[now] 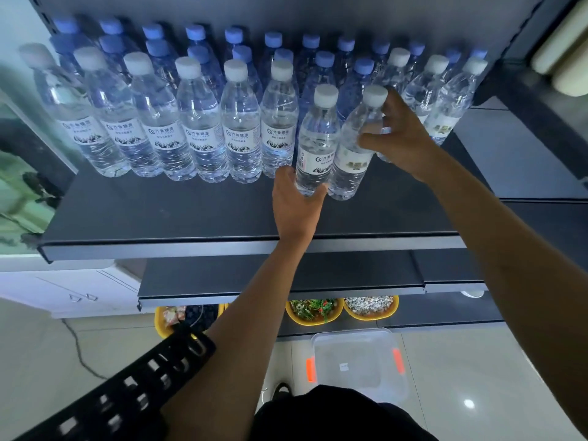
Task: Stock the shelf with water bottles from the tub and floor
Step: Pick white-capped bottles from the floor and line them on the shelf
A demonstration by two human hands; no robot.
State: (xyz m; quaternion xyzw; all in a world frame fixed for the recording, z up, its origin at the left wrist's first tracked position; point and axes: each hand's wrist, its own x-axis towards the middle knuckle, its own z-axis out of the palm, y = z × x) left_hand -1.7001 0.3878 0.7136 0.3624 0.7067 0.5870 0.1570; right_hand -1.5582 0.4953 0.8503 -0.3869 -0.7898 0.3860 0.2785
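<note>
Black strap [152, 374], lower left; both hands grip white-capped bottles: left hand [294, 202] one's base, right hand [402, 138] its neighbour. Slide them back upright into the row.

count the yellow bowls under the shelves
3: left yellow bowl partly behind the arm, middle one with greenery, right one with pebbles. Others may be hidden.

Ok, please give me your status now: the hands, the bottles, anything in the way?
Left hand on one bottle, right hand on its neighbour. Both stand on shelf, ahead of front row. Nothing blocking. Tub empty.
</note>
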